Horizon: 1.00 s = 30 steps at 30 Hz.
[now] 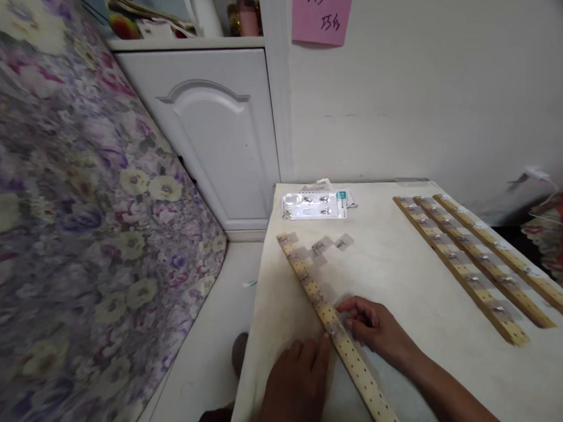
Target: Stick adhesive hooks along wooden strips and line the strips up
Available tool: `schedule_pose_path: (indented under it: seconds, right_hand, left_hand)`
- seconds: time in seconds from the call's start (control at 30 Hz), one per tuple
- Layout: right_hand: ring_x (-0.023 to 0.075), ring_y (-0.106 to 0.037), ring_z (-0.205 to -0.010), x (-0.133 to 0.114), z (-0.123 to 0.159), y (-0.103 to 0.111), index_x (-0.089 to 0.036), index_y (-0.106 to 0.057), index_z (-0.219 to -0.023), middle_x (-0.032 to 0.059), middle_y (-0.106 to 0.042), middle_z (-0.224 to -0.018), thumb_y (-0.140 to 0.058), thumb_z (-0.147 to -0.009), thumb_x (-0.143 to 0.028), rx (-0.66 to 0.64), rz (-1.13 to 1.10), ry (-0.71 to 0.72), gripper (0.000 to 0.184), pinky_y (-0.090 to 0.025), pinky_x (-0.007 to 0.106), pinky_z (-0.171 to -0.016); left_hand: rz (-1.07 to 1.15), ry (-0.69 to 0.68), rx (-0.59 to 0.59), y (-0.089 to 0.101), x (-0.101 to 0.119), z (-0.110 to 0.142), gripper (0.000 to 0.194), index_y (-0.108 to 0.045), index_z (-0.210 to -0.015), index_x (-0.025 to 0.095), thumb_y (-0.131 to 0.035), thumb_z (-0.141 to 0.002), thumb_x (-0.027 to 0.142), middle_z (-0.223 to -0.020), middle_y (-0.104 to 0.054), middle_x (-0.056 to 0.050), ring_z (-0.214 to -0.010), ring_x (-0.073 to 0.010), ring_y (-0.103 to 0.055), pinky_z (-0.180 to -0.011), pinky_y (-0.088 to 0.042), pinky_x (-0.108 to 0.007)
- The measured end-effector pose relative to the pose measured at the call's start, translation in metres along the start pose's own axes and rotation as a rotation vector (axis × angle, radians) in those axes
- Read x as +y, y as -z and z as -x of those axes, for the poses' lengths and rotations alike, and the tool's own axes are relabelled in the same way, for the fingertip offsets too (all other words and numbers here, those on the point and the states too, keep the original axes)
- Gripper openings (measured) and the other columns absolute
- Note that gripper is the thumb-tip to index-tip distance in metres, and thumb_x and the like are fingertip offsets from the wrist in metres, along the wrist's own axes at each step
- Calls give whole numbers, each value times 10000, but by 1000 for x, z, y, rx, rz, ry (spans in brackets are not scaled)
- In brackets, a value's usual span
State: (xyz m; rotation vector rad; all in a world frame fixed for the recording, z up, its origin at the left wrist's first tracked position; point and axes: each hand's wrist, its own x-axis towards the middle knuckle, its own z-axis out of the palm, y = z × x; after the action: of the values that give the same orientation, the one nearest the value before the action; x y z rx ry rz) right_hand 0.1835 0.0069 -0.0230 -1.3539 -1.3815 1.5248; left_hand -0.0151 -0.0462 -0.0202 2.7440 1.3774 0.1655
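Note:
A long wooden strip [357, 364] with rows of small holes lies slanted across the white table. Clear square adhesive hooks sit along its upper half. My left hand [298, 375] rests palm down at the strip's left edge, fingers stretched out, the index fingertip at a clear adhesive hook [335, 333]. From the right, my right hand [370, 325] meets that hook's clear edge with thumb and index finger, its other fingers curled. Two loose hooks, one of them a clear hook [344, 241], lie beyond the strip's far part.
Three more wooden strips, including a finished-looking row of hooks on the nearest strip [453, 260], lie at the right. A blister pack of hooks [313, 206] is at the table's back edge. A floral curtain [100, 229] hangs left, before a white cabinet [210, 141].

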Motion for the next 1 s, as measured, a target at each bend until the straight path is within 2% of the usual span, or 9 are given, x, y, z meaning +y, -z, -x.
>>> schedule_pose_path:
  seconds: [0.23, 0.43, 1.0]
  right_hand:
    - [69, -407, -514, -2, 2, 0, -182, -599, -926, -42, -476, -657, -559, -771, -209, 4, 32, -5, 163, -331, 187, -446]
    - [71, -410, -529, -2, 1, 0, -174, -592, -926, -39, -474, -674, -552, -773, -206, 1, 35, 8, 161, -345, 191, -463]
    - [73, -411, -541, 3, 0, 2, -182, -574, -917, -49, -468, -663, -565, -795, -209, -18, 36, 24, 125, -318, 188, -473]
  left_hand:
    - [-21, 15, -13, -2, 0, 0, 544, -398, -1304, 124, -459, -773, 24, -968, -638, -79, -828, -221, -591, -691, -548, -375]
    - [-33, 12, -22, -3, 0, -1, 555, -381, -1319, 103, -458, -775, 22, -984, -638, -96, -834, -229, -596, -685, -545, -383]
    - [-104, -14, 48, -2, 2, -2, 526, -416, -1285, 91, -461, -766, 15, -920, -651, -87, -772, -214, -604, -629, -544, -354]
